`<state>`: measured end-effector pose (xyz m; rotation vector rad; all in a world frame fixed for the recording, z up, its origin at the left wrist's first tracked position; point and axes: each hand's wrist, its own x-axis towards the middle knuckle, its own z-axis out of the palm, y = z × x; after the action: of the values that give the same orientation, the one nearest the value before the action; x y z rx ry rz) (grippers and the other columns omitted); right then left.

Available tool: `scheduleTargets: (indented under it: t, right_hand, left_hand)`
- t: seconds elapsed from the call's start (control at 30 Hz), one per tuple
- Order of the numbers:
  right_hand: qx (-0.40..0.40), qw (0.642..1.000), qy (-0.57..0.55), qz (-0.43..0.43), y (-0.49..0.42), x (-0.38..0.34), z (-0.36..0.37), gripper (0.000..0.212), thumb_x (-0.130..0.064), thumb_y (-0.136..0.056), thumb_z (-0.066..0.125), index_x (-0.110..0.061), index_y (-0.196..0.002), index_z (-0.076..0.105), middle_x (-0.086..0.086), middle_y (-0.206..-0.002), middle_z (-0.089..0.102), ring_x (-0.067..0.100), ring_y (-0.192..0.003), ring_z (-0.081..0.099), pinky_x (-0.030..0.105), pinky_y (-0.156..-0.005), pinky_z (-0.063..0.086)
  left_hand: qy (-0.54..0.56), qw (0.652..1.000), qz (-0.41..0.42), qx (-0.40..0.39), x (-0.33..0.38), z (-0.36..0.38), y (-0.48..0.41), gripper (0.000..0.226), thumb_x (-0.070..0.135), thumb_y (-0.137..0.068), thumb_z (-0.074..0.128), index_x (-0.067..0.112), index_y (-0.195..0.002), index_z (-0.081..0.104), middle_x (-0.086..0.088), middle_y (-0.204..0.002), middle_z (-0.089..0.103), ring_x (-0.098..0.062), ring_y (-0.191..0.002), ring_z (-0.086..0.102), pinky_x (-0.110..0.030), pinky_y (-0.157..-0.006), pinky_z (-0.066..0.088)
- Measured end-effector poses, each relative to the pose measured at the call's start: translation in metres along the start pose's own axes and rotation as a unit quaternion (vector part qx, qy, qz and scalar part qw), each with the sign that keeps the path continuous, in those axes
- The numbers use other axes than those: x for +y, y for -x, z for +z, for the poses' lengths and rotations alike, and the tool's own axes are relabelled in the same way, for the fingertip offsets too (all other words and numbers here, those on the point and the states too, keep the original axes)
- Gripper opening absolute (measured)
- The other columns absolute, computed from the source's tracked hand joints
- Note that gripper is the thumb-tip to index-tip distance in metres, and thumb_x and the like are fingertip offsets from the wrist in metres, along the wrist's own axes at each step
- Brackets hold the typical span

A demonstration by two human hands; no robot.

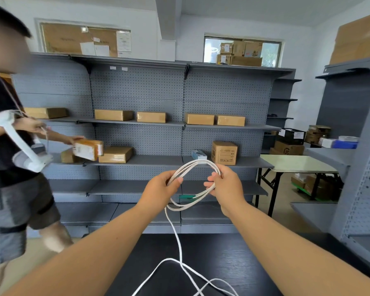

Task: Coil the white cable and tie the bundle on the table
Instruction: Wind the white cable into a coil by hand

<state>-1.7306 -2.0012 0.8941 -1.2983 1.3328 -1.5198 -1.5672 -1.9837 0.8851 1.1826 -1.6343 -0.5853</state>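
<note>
Grey shelving point(137, 86) behind dark bench point(222, 263) | left hand point(160, 188) pinches white cable point(192, 165) coil | right hand point(224, 184) grips coil's other side | tail trails onto bench

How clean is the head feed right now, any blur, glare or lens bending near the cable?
Head view: the white cable, left hand and right hand are sharp and evenly lit; the wide-angle lens bows the shelving toward the edges; the window is overexposed; the bystander at left is blurred.
</note>
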Motion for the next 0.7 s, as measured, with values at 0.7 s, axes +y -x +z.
scheduleTargets:
  t: [0.7]
  right_hand:
    - [-0.014, 0.999, -0.02, 0.047, -0.001, 0.012, 0.002, 0.02, -0.006, -0.098, 0.036, -0.018, -0.098, 0.052, 0.003, -0.082, 0.056, 0.017, -0.076, 0.06, 0.038, -0.083, 0.053]
  left_hand:
    - [0.007, 0.999, 0.009, 0.039, 0.0, 0.005, -0.013, 0.023, 0.028, -0.097, 0.043, 0.011, -0.095, 0.059, 0.006, -0.059, 0.039, -0.012, -0.056, 0.035, -0.027, -0.056, 0.031]
